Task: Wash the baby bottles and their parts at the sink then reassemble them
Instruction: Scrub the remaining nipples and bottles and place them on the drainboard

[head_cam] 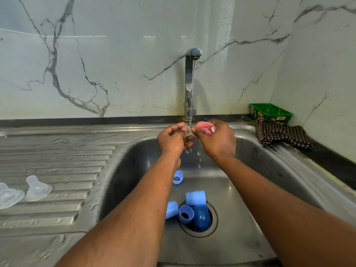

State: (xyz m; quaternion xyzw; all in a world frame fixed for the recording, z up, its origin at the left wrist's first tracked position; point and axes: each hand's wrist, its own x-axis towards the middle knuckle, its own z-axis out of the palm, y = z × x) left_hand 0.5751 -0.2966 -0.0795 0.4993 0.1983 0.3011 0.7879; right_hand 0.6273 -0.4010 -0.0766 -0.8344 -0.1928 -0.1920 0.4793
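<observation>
— Sink first, big and shiny, with the tap running right into it.

— What is down at the bottom?

— Blue caps and blue rings, in a little pile by the drain. They look hard and light. I think you could grab one by its rim and it would not bend.

— And on the bumpy part of the sink, to the left?

— Two clear teats, side by side, well away from the hands.

— What is the left hand doing?

— Its fingers are curled around another clear teat, right under the water. The teat sits between the thumb and the fingertips. It is hard to see, it is so clear.

— Will it slip?

— I think so. It looks soft, squishy and wet. Best to pinch it by the wide bottom edge, not the thin tip.

— And the right hand?

— It is curled around a pink sponge, with its fingertips touching the teat. The sponge looks soft and light too.
</observation>
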